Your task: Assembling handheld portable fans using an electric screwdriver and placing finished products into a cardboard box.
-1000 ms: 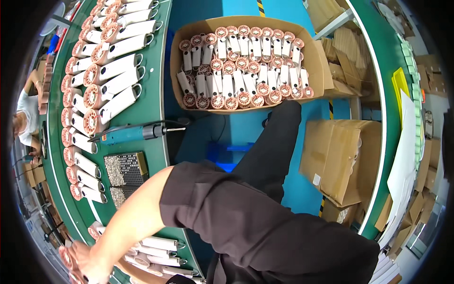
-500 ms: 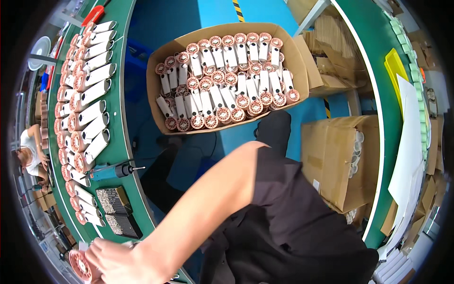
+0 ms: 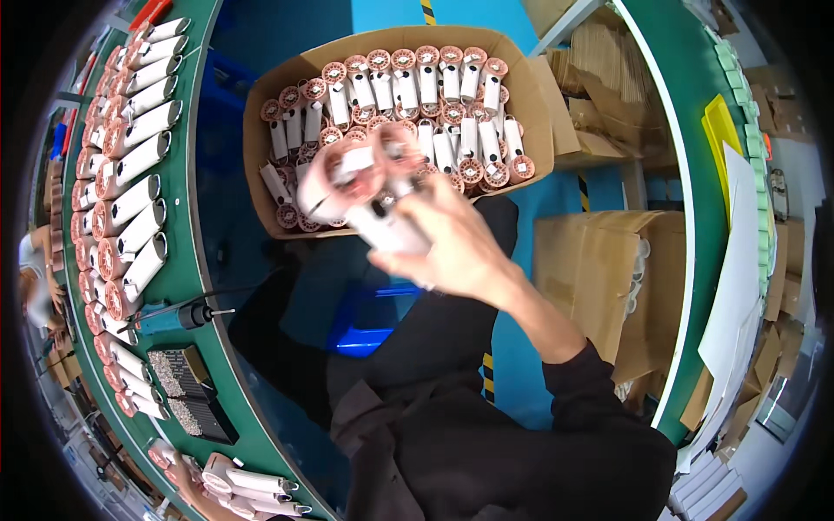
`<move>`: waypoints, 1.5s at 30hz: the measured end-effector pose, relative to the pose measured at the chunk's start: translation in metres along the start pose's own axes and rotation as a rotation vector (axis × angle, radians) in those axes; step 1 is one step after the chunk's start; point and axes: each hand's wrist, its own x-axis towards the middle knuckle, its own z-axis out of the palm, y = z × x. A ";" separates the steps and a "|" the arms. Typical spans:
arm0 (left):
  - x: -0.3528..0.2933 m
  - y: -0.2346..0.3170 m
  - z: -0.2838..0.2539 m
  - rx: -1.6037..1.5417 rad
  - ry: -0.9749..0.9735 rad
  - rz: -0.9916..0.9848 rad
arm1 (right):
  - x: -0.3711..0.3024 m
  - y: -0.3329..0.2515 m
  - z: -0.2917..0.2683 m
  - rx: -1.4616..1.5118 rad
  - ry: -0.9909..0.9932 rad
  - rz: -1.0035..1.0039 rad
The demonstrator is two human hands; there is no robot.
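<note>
My right hand (image 3: 452, 234) grips handheld fans, with two round pink heads and at least one white handle visible. These fans (image 3: 347, 174) are smeared by motion and hang over the near edge of a cardboard box (image 3: 265, 221). Inside the box, rows of similar fans (image 3: 426, 82) lie packed together. At the lower left, part of my left arm (image 3: 195, 491) shows beside a small group of fans (image 3: 252, 482) on the green table (image 3: 187, 226); the fingers there cannot be made out.
Several fans (image 3: 139, 200) line the left table, near a teal electric screwdriver (image 3: 174, 319) and black trays of screws (image 3: 187, 382). A blue stool (image 3: 369, 326) stands below the box. To the right are a cardboard carton (image 3: 591, 269) and another green table (image 3: 665, 52).
My right hand has swung from the left table up and right to the box, carrying fans. The view has shifted slightly, and more fans show at the table's lower end.
</note>
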 end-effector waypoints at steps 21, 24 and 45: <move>0.017 -0.068 -0.033 0.128 -0.234 -0.701 | 0.038 0.328 -0.002 -0.526 0.012 0.913; 0.013 -0.129 -0.049 0.426 -0.234 -0.445 | 0.041 0.337 0.009 -0.545 0.030 0.912; 0.005 -0.278 -0.082 1.298 -0.061 0.723 | 0.049 0.358 0.012 -0.512 0.061 0.912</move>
